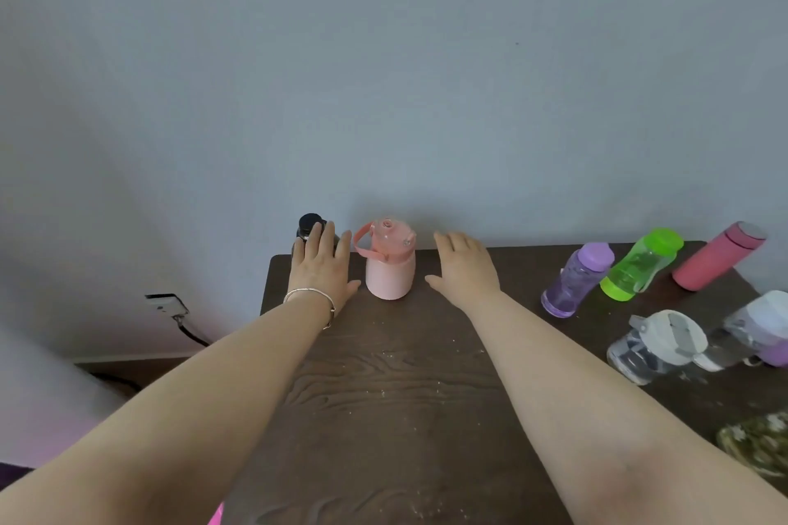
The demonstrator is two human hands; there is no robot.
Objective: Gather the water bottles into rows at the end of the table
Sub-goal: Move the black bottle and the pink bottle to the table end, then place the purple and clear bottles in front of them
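between the two hands, at the far end of the tabletop (pixel 405 388), stands a pink bottle (pixel 390 269), upright, with its long axis vertical and its loop handle turned toward the left hand (pixel 322 269). this hand is spread flat and holds nothing; its thumb is just beside the foot of the pink bottle, and behind its fingers a black bottle (pixel 310 226) is partly hidden, so i cannot tell if the fingers touch it. the right hand (pixel 464 266) is also spread and empty, near the pink bottle on the other side but clearly apart from it. the left hand is the nearer one to both bottles. well apart from the right hand, further on its outer side, wait the other bottles: a purple bottle (pixel 575 281), a green bottle (pixel 639 264) and a red bottle (pixel 716 258), and closer to the body a clear bottle (pixel 652 347) with a white lid, next to one more with a purple base that is cut by the edge of the view. i judge that only the beginning of a row is made, and that the right hand is better placed to bring the next bottle.
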